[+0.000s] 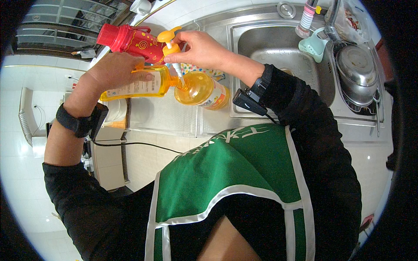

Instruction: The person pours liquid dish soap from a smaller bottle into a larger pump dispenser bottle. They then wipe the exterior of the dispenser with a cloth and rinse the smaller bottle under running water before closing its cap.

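My left hand (114, 71) grips a clear bottle of yellow liquid (143, 85), tipped on its side. Its neck meets the mouth of a larger pump-style bottle (199, 89) that also holds yellow liquid and bears a label. Between finger and thumb of my right hand (199, 49) is a yellow pump head (167, 36). The pump's white tube reaches down to the larger bottle's mouth; how far in it goes, I cannot tell. Behind both hands is a red thermos flask (130, 42) with yellow swirls.
A stainless steel sink (261, 42) lies to the right, with a faucet (333, 26) and a mint-green strainer basket (314, 44). Beside it a metal pot (356, 75) sits on a rack near a plastic bag (351, 23). A spotted cloth (215, 74) lies behind the larger bottle.
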Available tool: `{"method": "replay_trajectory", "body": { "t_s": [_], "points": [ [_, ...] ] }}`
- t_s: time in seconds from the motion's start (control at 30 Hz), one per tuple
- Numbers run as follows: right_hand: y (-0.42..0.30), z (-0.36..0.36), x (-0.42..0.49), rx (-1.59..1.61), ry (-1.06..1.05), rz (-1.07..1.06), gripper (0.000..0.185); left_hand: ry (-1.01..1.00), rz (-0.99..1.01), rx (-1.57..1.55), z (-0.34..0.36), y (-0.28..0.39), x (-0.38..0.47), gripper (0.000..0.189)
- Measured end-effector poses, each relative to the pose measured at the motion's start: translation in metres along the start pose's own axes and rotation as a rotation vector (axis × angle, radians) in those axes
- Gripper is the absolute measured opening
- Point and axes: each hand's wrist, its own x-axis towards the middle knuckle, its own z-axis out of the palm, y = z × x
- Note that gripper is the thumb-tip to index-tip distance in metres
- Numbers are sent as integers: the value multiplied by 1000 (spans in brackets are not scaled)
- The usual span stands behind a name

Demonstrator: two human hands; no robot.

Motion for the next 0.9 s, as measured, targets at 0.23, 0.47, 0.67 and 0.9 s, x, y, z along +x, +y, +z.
{"method": "replay_trajectory", "body": {
  "t_s": [0.23,0.47,0.67,0.9],
  "points": [
    [-1,1,0,-73,37,-36,56,-66,-56,-23,-2,6,-1,48],
    [1,3,1,-81,51,-43,56,-70,-66,19,-4,8,0,50],
    [4,2,1,-46,38,-18,58,45,0,28,1,3,1,59],
    [6,7,4,5,44,18,61,-27,-45,67,-4,6,6,61]
  ]
}}
